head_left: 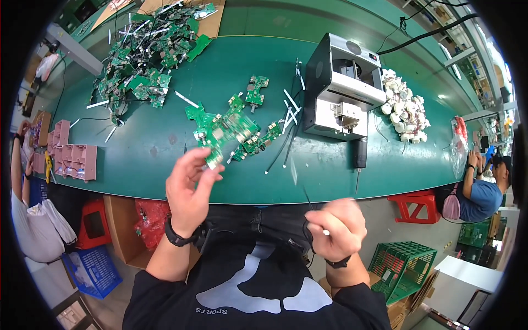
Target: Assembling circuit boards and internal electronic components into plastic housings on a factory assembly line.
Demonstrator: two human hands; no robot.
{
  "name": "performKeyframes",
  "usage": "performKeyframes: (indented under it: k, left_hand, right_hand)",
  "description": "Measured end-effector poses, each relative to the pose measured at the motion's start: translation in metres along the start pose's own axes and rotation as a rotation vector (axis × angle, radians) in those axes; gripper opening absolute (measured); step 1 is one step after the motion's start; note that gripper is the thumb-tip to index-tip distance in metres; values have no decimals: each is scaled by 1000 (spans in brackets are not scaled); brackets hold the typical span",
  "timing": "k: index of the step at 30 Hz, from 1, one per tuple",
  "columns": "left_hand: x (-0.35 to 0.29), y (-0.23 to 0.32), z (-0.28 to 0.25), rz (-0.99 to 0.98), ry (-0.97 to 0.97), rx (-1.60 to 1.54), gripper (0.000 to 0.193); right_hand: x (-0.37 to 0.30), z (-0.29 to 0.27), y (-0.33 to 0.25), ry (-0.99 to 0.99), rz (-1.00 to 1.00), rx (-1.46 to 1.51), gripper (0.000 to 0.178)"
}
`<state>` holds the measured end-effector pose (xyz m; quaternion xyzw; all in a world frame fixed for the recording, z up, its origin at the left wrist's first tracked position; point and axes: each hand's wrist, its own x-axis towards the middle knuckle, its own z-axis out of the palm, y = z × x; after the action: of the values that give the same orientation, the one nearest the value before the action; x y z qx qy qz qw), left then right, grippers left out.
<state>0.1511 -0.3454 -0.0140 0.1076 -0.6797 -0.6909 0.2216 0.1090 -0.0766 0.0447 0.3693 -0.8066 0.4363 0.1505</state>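
My left hand [190, 190] pinches the lower corner of a large green circuit board [223, 131] between thumb and fingers, lifting it over the green table. The board is slightly blurred. Closed near the table's front edge, my right hand [336, 228] grips a thin black cable [308, 231]; a small white end pokes out between the fingers. A faint pale streak above this hand is too smeared to name. Just right of the held board lies a narrower green circuit board [258, 144], and a small circuit board [256, 91] rests beyond it.
A heap of circuit boards [148, 49] fills the far left. White strips and black cables [290, 113] lie beside a grey-black machine [346, 82]. A screwdriver-like tool [359, 154] lies before it. White round parts [404, 107] are piled right; pink bins [80, 159] stand left. People sit at both sides.
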Motion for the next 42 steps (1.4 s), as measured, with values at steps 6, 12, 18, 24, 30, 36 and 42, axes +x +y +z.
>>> performKeyframes:
  k: [6,12,18,24,30,36,42]
  left_hand:
    - [-16,5,14,559,-290,533,38]
    - [-31,0,36,723,-461,575,36]
    - [-29,22,45,-214,-534,66,38]
    - [-29,14,41,-371,-560,104,29]
    - [-38,12,48,-241,-434,155,24]
    - [-33,17,55,-195,-417,170,25]
    - [-34,11,50,-13,-497,298,31]
  right_hand:
    - [19,12,-3,195,267,135,8]
    - [2,20,13,33,566,435,6]
    - [-2,25,11,-164,460,396,10]
    - [-1,24,2,-7,489,211,12]
    - [0,23,9,-49,529,43,10]
    - [-6,35,12,-112,394,90,8]
    - [-8,43,13,-148,400,99,7]
